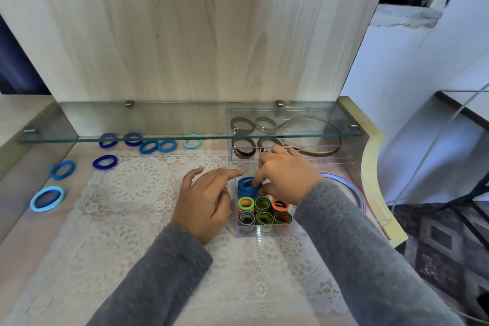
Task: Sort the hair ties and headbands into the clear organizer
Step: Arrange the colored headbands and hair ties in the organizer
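- Nearest me: two grey sleeves (164,272) reach over the lace mat (127,193) on the tabletop.
- L hand (206,201) is palm down just left of the clear organizer (260,235). Fingers loose & apart, index pointing at its left wall; it holds nothing.
- The organizer's front cells are packed w/ rolled green/orange ties (264,213), standing on edge in 2 rows.
- In the cell behind those, left side, sits a stack of blue ties (246,188). R hand (285,177) is on it, fingertips curled over the top ring's rim, one finger hooked inside. I can't tell how firm the grip is.
- Right of the organizer, partly under the R sleeve, pastel hoops (334,177) lie flat on the table.
- Well left of the organizer, loose on the table, is a light-blue ring (47,198) w/ a darker one inside. Seven more blue/teal ties (105,162) are scattered toward the back, some under the glass shelf (158,124).
- The organizer's rear tray holds brown looped bands (243,151) & a thin headband (325,149), which I see partly thru the shelf.
- Farthest is a pale wood back panel (185,34).
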